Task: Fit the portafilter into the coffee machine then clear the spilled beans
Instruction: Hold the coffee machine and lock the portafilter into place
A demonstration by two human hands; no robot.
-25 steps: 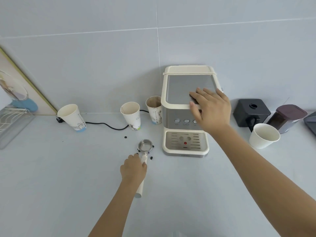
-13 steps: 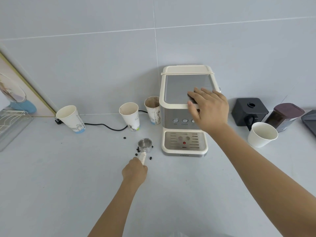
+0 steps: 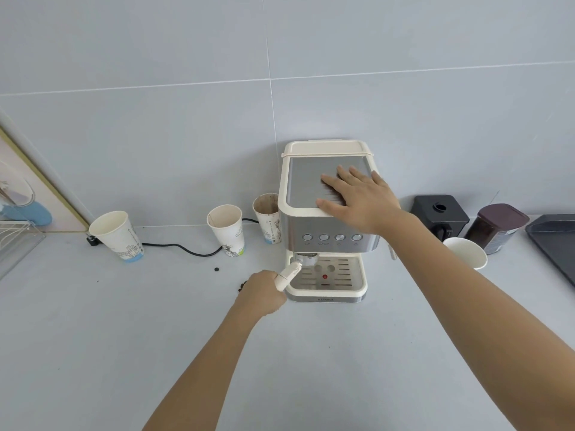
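The cream and steel coffee machine (image 3: 329, 244) stands against the wall. My right hand (image 3: 357, 197) lies flat on its top plate, fingers spread. My left hand (image 3: 264, 290) grips the cream handle of the portafilter (image 3: 287, 273). The portafilter's metal head sits up under the machine's brew head, above the drip tray (image 3: 354, 290), with the handle angled out to the front left. A few dark coffee beans (image 3: 216, 269) lie on the counter left of the machine, some partly hidden beside my left hand.
Three paper cups (image 3: 118, 234) (image 3: 227, 228) (image 3: 267, 216) and a black cable (image 3: 180, 248) stand left of the machine. To its right are a white cup (image 3: 466, 251), a black box (image 3: 438, 216), a dark jar (image 3: 494, 227) and a dark tray (image 3: 557, 241). A wire rack (image 3: 15, 237) sits far left.
My left hand lifted the portafilter off the counter and moved it right, up under the brew head. My right hand slid further onto the machine's top.
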